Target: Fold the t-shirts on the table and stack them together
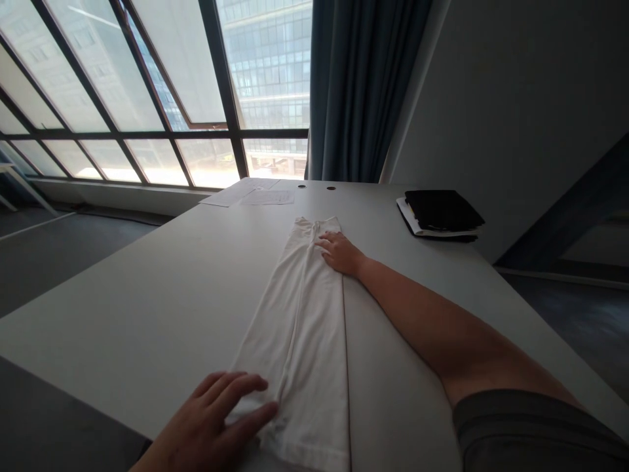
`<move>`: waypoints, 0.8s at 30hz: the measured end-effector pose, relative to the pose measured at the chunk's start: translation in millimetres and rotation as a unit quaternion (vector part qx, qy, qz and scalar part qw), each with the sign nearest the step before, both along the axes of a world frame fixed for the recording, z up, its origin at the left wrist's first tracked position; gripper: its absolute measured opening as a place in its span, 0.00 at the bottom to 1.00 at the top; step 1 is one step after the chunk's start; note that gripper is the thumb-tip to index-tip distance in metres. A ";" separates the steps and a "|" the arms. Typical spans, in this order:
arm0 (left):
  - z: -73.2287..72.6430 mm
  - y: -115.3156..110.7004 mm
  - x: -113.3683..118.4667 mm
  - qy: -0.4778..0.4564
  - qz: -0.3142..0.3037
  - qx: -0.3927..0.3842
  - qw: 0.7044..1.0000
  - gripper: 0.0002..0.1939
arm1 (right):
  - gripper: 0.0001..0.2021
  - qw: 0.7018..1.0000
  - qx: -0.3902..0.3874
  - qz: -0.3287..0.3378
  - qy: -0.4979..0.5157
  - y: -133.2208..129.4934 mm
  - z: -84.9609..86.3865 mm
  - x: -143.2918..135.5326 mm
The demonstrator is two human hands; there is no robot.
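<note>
A pair of white trousers (318, 341), as far as its long folded shape shows, lies lengthwise on the pale table (162, 295). Its gathered end is away from me, and a raised seam or fold runs down its length. Near that far end my right hand (340, 252) rests flat on the cloth, fingers spread. At the near left corner is my left hand (216, 416), thumb and fingers apart, over or touching the edge of the cloth. Nothing is visible in its grasp, though part of the near hem is hidden beneath it.
A black folder or notebook stack (442, 213) sits at the table's right side. Paper sheets (268, 197) lie at the far left, beside two dark round cable holes (331, 188). Beyond the table are a blue curtain (363, 92) and slanted window frames (236, 131).
</note>
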State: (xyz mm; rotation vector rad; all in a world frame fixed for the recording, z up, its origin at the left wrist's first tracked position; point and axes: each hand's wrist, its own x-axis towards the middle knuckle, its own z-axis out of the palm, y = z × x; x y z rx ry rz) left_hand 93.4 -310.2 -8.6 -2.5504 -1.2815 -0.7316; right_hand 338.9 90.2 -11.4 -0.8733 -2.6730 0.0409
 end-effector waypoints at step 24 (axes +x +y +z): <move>22.3 90.4 -56.6 -0.150 -0.124 -0.289 0.937 0.13 | 0.21 0.989 -0.068 0.121 0.056 -281.4 -0.1 44.5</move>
